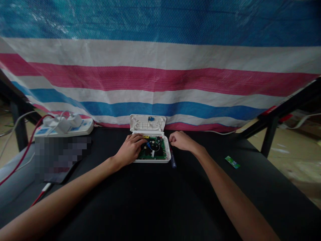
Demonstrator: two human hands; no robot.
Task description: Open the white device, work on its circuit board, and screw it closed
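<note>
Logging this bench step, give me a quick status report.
Left hand rests on the opened white device, fingers on its circuit board. Right hand closed beside it, near a pen.

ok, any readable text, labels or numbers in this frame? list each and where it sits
None can be read.
Circuit board in the open white case: any markings too small.
Power strip: blue patches, blurred.
Green packet: print too small.
Pixelated patch: nothing legible.
Striped tarp: no lettering visible.
</note>
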